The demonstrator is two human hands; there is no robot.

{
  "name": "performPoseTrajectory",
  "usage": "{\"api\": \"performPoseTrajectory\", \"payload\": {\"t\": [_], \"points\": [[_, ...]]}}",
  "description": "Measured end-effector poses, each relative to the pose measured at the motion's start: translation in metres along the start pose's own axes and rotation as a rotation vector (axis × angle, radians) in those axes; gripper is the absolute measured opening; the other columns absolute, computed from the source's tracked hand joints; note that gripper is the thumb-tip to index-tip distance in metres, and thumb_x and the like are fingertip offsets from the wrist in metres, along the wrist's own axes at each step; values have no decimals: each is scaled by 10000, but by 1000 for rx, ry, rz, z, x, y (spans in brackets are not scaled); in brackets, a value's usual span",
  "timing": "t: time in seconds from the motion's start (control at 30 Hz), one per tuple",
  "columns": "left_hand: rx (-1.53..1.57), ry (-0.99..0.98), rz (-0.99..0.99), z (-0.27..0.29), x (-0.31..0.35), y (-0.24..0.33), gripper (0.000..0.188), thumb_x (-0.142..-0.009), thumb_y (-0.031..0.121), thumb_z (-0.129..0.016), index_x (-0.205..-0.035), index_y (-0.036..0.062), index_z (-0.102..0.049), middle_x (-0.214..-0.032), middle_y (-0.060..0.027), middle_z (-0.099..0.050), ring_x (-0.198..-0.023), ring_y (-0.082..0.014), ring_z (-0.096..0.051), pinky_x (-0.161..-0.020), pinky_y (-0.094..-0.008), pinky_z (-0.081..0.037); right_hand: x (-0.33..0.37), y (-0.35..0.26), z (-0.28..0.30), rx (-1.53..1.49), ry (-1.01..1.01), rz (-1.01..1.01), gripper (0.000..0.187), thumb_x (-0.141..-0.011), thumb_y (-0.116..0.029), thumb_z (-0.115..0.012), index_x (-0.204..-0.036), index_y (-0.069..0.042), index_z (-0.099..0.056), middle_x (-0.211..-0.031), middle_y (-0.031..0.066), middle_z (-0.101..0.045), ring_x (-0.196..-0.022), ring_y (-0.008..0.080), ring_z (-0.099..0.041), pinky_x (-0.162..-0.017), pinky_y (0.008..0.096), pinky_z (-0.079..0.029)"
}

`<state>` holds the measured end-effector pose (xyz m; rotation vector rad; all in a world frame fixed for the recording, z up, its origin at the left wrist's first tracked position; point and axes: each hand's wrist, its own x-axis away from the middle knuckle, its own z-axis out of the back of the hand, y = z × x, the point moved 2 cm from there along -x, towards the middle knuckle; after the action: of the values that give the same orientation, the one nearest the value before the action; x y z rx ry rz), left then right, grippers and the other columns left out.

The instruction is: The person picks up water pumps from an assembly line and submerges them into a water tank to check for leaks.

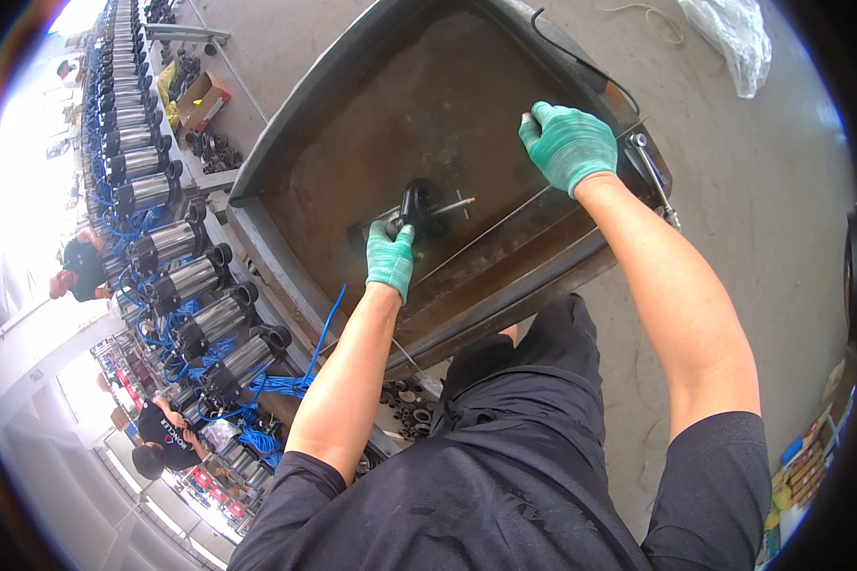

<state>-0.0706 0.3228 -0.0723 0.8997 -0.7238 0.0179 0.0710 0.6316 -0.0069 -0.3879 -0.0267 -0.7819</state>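
Observation:
My left hand (390,259), in a green knit glove, is closed on the near end of a black curved pipe fitting (415,202). The fitting sits low in a wide metal tank (300,90) of murky brown liquid, and a pale rod with a small crossbar (454,206) sticks out to its right. Whatever lies under the fitting is hard to see. My right hand (573,150), gloved alike, is raised over the tank's right side with its fingers curled in. Its palm is hidden, so I cannot tell whether it holds anything.
A ratchet wrench (652,179) lies on the tank's right edge, near a bent black hose (586,65). Left of the tank runs a long row of steel-bodied pumps (195,276) with blue cables (281,383). Clear plastic (733,43) lies on the floor. Other people (167,433) work at left.

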Motion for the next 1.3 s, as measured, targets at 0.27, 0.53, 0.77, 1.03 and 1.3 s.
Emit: {"api": "performPoseTrajectory", "payload": {"t": [0.27, 0.53, 0.77, 1.03, 1.3], "points": [[17, 9, 12, -2, 5, 8, 208, -959, 35, -647, -939, 87, -446, -821, -61, -556, -560, -151, -560, -529, -328, -589, 1, 1, -1, -16, -1, -17, 299, -1001, -367, -516, -948, -125, -683, -924, 126, -730, -852, 357, -699, -763, 494, -556], [361, -209, -25, -8, 15, 24, 129, -981, 19, -593, -1029, 61, -482, -949, -90, -603, -763, -225, -701, -677, -361, -617, 3, 2, 8, 31, -42, -14, 319, -1008, -373, -491, -950, -130, -690, -919, 134, -735, -854, 347, -713, -750, 486, -571], [421, -123, -120, 13, 44, 48, 161, -1000, 25, -557, -1158, 39, -527, -1234, -130, -661, -828, -196, -701, -707, -316, -591, -2, -10, 9, 26, -44, 22, 362, -1001, -425, -465, -945, -121, -653, -925, 177, -716, -883, 430, -668, -774, 553, -517], [425, 87, -324, 68, 185, -6, 229, -980, -1, -552, -1209, 17, -564, -1138, -87, -673, -853, -130, -639, -829, -292, -534, -2, -6, -2, 81, 13, 115, 428, -1012, -472, -441, -1065, -110, -664, -996, 257, -696, -944, 495, -636, -785, 576, -490], [-52, 574, -66, 115, 372, -181, 243, -968, 79, -606, -1201, 12, -599, -1017, -133, -741, -873, -185, -729, -786, -318, -576, -1, -17, -34, -177, 28, 433, 305, -1035, -321, -555, -1065, -35, -654, -926, 199, -713, -798, 344, -664, -757, 444, -514]]}}
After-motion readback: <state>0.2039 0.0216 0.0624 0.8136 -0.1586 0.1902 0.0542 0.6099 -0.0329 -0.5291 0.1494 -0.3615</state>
